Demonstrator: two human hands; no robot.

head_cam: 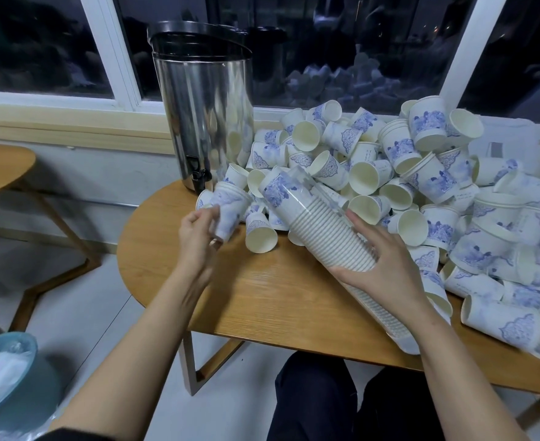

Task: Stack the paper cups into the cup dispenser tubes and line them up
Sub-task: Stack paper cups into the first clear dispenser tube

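1. A person's left hand (198, 240) is gripping a short nest of paper cups (230, 208), with the fingers curled round its narrow end, over the left part of the wooden table (262, 297).
2. The right hand (386, 253) is clasping a long stack of cups (319, 224) sheathed in a clear dispenser tube (297, 178), thumb on one side and fingers wrapping the other.
3. The tube is lying tilted across the middle of the table. Its upper end is pointing toward the short nest but not touching it, and its lower end is coming down close to the near edge.
4. Loose cups (421, 173) are sprawling in a heap over the table's right half and along its back edge, most of them on their sides.
5. A steel urn (205, 116) is standing at the back left edge, just beside the heap.
6. A plastic-lined blue bin (23, 361) is sitting on the floor to the left, and a second table (1, 167) is showing beyond it.
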